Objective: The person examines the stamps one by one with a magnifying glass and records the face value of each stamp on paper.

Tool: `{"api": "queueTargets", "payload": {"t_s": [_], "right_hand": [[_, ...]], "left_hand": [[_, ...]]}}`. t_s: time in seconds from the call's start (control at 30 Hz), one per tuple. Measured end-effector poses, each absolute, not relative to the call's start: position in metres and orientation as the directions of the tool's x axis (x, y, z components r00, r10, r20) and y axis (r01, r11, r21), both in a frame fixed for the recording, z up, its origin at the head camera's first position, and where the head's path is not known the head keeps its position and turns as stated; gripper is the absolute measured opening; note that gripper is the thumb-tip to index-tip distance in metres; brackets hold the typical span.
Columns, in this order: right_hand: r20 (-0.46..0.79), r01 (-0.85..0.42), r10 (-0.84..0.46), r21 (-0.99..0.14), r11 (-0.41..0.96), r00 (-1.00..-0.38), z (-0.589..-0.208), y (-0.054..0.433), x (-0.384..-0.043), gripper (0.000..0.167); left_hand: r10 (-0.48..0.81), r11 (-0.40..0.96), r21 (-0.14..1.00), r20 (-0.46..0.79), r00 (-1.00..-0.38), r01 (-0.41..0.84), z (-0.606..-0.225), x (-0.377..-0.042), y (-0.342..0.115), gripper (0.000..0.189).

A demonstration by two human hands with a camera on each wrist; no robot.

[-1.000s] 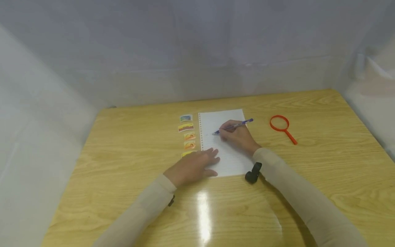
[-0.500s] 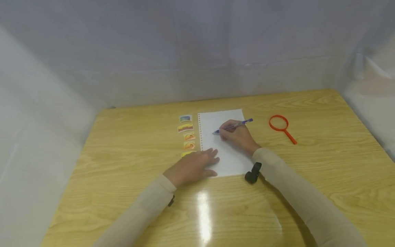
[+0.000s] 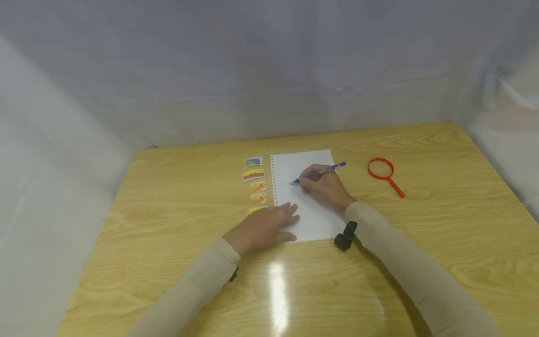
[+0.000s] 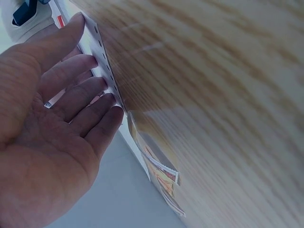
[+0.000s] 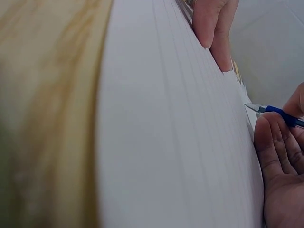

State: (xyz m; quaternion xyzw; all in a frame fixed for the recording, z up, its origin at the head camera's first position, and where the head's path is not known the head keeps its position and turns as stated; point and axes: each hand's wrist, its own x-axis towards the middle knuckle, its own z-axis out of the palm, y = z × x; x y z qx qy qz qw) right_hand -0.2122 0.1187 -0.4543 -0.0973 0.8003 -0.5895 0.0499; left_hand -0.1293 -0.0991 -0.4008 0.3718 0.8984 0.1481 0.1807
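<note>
A lined sheet of paper [image 3: 313, 217] with punched holes down its left side lies on the wooden table. My right hand [image 3: 326, 187] pinches a blue pen [image 3: 320, 172], its tip at the upper left part of the sheet. In the right wrist view the pen [image 5: 270, 109] shows its clear tip close to the paper [image 5: 175, 142]. My left hand [image 3: 263, 227] rests on the sheet's lower left edge, fingers spread. Just beside the sheet runs a column of several stamps [image 3: 254, 174]; the left hand partly covers the lowest, a yellow one [image 3: 256, 210].
Right of the paper lies a red magnifying glass [image 3: 391, 180], handle toward the front. A black wrist camera [image 3: 345, 236] sits at the right cuff. The table [image 3: 177, 187] backs onto a pale cloth wall [image 3: 202, 112], with more cloth at both sides.
</note>
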Motion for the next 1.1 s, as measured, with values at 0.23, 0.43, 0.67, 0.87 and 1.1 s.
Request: {"api": "queueTargets", "payload": {"t_s": [0.23, 0.43, 0.67, 0.87, 1.1], "right_hand": [[0.058, -0.121, -0.215, -0.949, 0.293, -0.975, -0.4521, 0.1184, -0.2092, 0.009], [0.069, -0.131, -0.202, -0.941, 0.311, -0.977, -0.4522, 0.1188, -0.2097, 0.008], [0.044, -0.1, -0.18, -0.945, 0.312, -0.983, -0.4506, 0.1193, -0.2096, 0.009], [0.048, -0.103, -0.192, -0.952, 0.287, -0.98, -0.4495, 0.1194, -0.2094, 0.01], [0.031, -0.09, -0.192, -0.948, 0.305, -0.981, -0.4504, 0.1186, -0.2098, 0.01]], "left_hand": [[0.72, 0.683, 0.393, -0.219, -0.658, 0.616, -0.4002, -0.1284, -0.0988, 0.053], [0.724, 0.679, 0.391, -0.214, -0.656, 0.621, -0.3996, -0.1288, -0.0979, 0.052], [0.73, 0.672, 0.386, -0.205, -0.652, 0.632, -0.3995, -0.1296, -0.0973, 0.052], [0.725, 0.679, 0.386, -0.214, -0.655, 0.624, -0.3979, -0.1299, -0.0968, 0.053], [0.715, 0.69, 0.384, -0.234, -0.658, 0.613, -0.3977, -0.1296, -0.0967, 0.054]]}}
